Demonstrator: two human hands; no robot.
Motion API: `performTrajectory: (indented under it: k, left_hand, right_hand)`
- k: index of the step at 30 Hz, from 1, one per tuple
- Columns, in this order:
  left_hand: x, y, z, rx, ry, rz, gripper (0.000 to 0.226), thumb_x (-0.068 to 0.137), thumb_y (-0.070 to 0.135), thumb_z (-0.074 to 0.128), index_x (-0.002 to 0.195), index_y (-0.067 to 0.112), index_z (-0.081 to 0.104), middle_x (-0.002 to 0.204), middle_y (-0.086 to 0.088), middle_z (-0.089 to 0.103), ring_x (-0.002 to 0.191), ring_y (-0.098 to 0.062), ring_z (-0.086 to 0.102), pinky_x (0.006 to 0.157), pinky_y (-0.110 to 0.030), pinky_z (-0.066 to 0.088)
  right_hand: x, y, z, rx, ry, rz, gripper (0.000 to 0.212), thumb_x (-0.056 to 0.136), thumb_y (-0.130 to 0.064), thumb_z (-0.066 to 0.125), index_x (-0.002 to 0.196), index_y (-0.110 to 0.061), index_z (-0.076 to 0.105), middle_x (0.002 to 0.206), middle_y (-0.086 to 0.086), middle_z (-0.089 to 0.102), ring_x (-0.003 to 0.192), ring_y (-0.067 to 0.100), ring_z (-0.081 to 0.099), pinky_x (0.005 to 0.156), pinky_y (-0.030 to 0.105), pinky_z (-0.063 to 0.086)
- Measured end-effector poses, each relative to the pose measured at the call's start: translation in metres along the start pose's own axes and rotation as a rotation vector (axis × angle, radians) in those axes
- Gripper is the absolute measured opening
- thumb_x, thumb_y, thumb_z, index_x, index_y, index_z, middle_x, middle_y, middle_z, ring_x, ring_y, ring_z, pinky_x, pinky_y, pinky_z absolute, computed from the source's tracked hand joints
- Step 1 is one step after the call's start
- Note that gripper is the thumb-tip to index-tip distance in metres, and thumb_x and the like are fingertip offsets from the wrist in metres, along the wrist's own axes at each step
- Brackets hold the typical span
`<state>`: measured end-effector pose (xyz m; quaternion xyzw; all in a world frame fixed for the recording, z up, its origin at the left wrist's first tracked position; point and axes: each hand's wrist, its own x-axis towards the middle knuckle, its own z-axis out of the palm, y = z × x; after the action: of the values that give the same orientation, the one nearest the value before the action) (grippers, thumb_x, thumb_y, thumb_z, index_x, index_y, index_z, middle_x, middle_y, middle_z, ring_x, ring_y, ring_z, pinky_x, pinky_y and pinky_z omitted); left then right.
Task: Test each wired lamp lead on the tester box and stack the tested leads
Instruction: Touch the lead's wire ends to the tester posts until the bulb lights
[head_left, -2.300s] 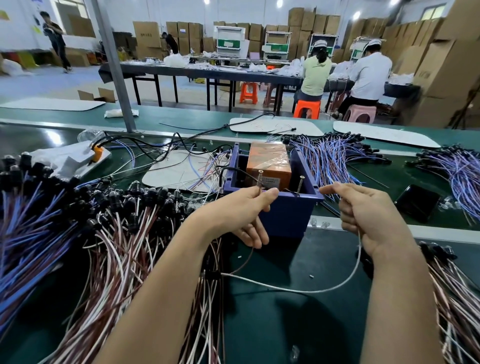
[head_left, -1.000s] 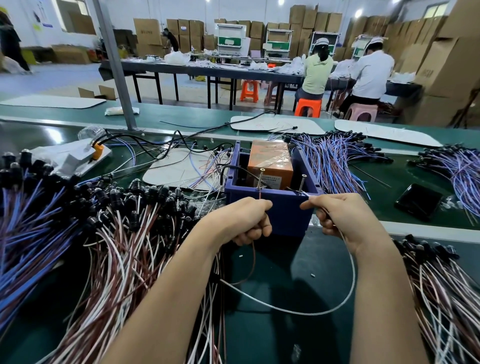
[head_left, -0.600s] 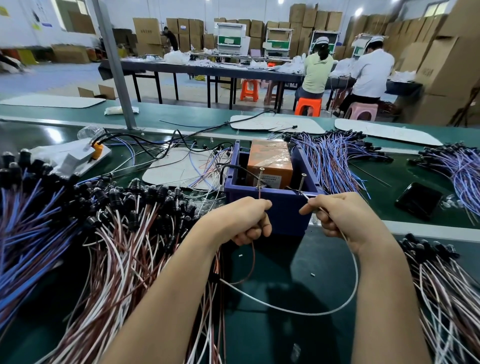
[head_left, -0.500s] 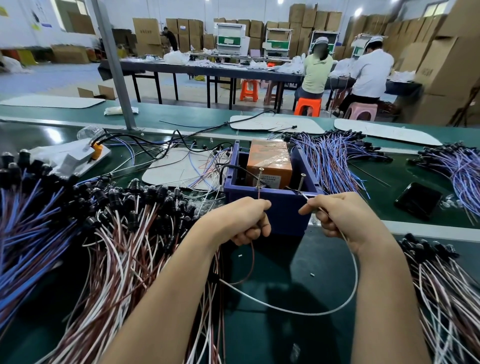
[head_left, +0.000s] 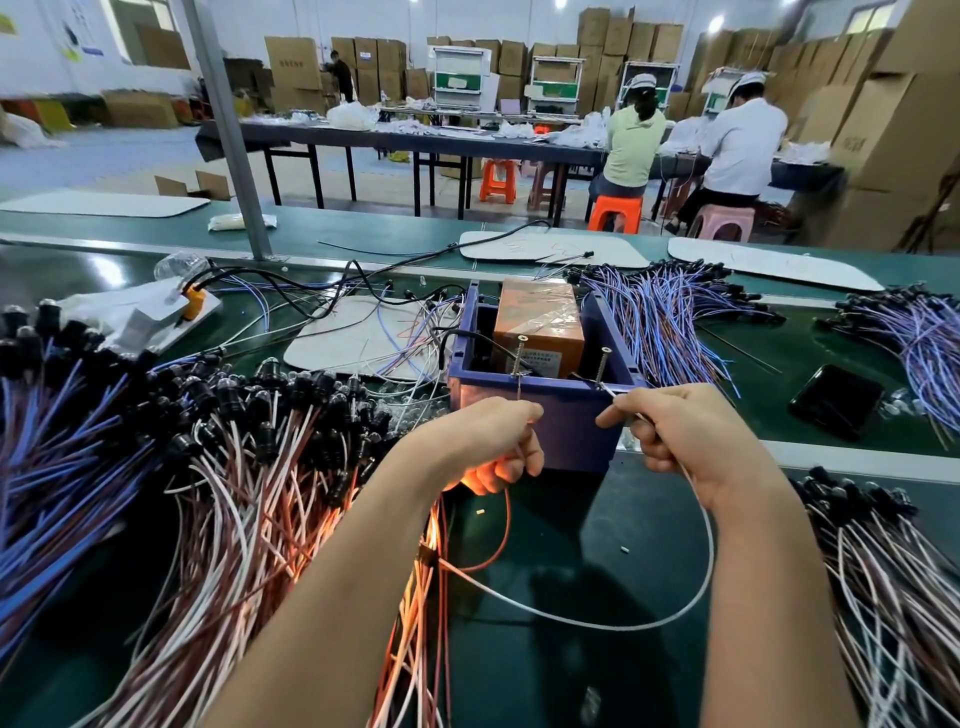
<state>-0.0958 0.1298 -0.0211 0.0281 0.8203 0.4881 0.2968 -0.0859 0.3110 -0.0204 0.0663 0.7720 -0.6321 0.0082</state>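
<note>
Just before tester box (head_left: 571, 431), my L grip (head_left: 483, 441) pinches red wire (head_left: 508, 519) at L screw (head_left: 518, 356), R grip (head_left: 691, 441) pinches white wire (head_left: 623, 626) by R screw (head_left: 601, 364), w/ orange glow (head_left: 470, 480) under L grip.

I see a black phone (head_left: 835, 400) on the green belt (head_left: 769, 415) at right, a grey metal pole (head_left: 228, 135) at left, and far off a worker in pale green (head_left: 635, 140) and a worker in white (head_left: 743, 145) seated by cardboard boxes (head_left: 904, 130).

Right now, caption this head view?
Left hand and right hand hold a lead to the tester screws; orange light glows.
</note>
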Motion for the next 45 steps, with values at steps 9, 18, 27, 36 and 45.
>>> performTrajectory:
  k: [9,18,27,36,45]
  left_hand:
    - [0.000,0.001,0.000,-0.065,-0.051,-0.017,0.057,0.103,0.039,0.017,0.068,0.007,0.048,0.035,0.003,0.033,0.030,-0.009,0.024,0.037,-0.015,0.017]
    - [0.000,0.000,-0.002,-0.085,-0.040,0.003,0.056,0.103,0.039,0.019,0.068,0.007,0.049,0.037,0.003,0.034,0.031,-0.009,0.027,0.036,-0.015,0.019]
    - [-0.002,0.001,-0.002,-0.090,-0.038,0.015,0.056,0.104,0.038,0.019,0.068,0.007,0.050,0.037,0.003,0.035,0.030,-0.009,0.027,0.036,-0.014,0.020]
    - [-0.007,0.006,0.003,-0.055,-0.046,0.143,0.042,0.103,0.033,0.029,0.073,0.012,0.049,0.038,0.001,0.041,0.032,-0.012,0.030,0.039,-0.018,0.024]
    - [-0.024,0.023,0.018,-0.195,-0.135,0.602,0.026,0.099,-0.002,0.041,0.087,0.008,0.062,0.077,-0.011,0.066,0.067,-0.021,0.051,0.063,-0.022,0.045]
  right_hand:
    - [0.000,-0.001,0.000,-0.008,-0.007,0.003,0.023,0.087,-0.005,0.055,0.069,0.002,0.069,0.052,0.003,0.028,0.038,0.009,0.020,0.035,0.016,0.019]
    - [-0.002,-0.002,0.000,-0.013,-0.003,0.005,0.023,0.086,-0.006,0.056,0.069,0.002,0.070,0.050,0.002,0.029,0.040,0.010,0.021,0.035,0.017,0.020]
    - [-0.002,-0.001,-0.001,-0.017,-0.004,0.002,0.026,0.088,-0.007,0.056,0.067,0.000,0.070,0.049,0.002,0.031,0.039,0.010,0.022,0.035,0.018,0.021]
    - [-0.010,-0.012,-0.004,-0.053,0.033,-0.058,0.026,0.090,-0.008,0.055,0.069,-0.001,0.069,0.051,0.004,0.032,0.038,0.009,0.024,0.036,0.017,0.022]
    - [-0.048,-0.051,0.010,0.134,-0.220,-0.348,0.029,0.085,-0.022,0.058,0.063,-0.012,0.073,0.094,0.025,0.069,0.072,0.057,0.052,0.057,0.051,0.045]
